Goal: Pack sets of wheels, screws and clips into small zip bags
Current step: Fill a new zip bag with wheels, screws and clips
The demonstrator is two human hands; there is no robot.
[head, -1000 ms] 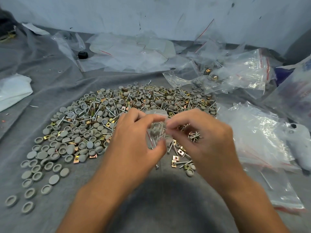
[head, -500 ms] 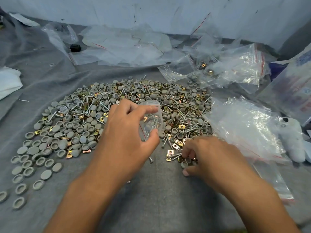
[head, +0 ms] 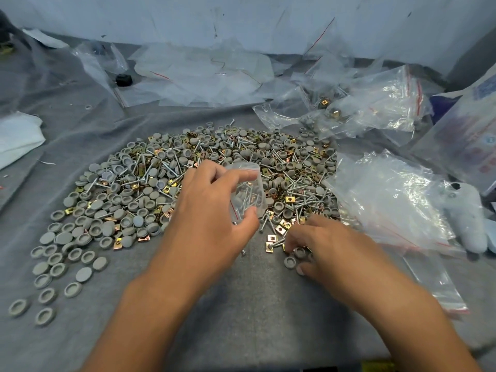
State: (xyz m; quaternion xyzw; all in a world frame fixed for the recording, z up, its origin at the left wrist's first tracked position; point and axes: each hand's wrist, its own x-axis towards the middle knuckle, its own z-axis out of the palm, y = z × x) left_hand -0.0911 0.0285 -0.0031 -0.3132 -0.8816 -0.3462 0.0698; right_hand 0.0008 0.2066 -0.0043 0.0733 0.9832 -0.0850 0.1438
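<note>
Zip bag, small and clear, is pinched open in the left hand above the near edge of the loose pile of wheels, screws and clips; screws and a grey wheel show inside, so this set looks part-filled. Right of the pile's near edge, the right hand curls over parts, grip unclear. Beyond the pile's far right, packed bags lie heaped; most stock remains unpacked.
</note>
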